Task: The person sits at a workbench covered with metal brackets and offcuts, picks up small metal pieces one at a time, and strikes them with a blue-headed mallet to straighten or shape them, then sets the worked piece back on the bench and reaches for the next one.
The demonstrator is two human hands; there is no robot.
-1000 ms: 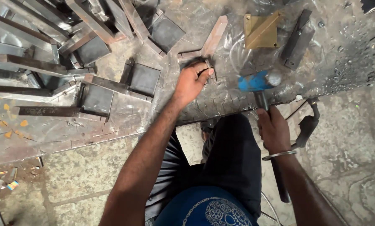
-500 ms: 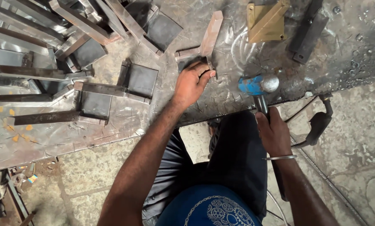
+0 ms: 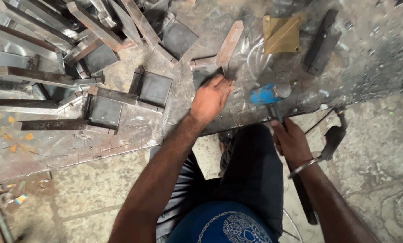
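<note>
Hammer with a blue-painted steel head (image 3: 265, 94) sits in your right hand (image 3: 292, 140), fist closed round the dark handle just below the head, at the near edge of the scarred steel plate (image 3: 134, 139) that serves as work surface. Your left hand (image 3: 209, 100) is pressing flat, fingers spread, not gripping, on a small dark square steel plate with a rusty flat bar welded to it (image 3: 224, 49), near the plate's near edge, just left of the hammer head. That piece looks heavy for its size, stiff, sharp-edged, probably gritty rather than slippery; hold it by the flat face or the bar stub, away from the cut corners. Hammer is head-heavy, so a grip lower on the handle would swing harder, judging by the look. Just beyond the hammer, toward the far edge, lies a yellow-painted steel angle bracket (image 3: 281, 33), and right of it a black flat steel bar (image 3: 321, 42). Left side of the plate is crowded: many similar dark square plates on angle-iron legs (image 3: 152, 87), overlapping, stacked toward the far left corner. They lie well apart from the pressed piece, so nothing blocks it. A black curved metal clamp (image 3: 334, 135) hangs off the near edge by your right wrist, close enough to snag a swing.
</note>
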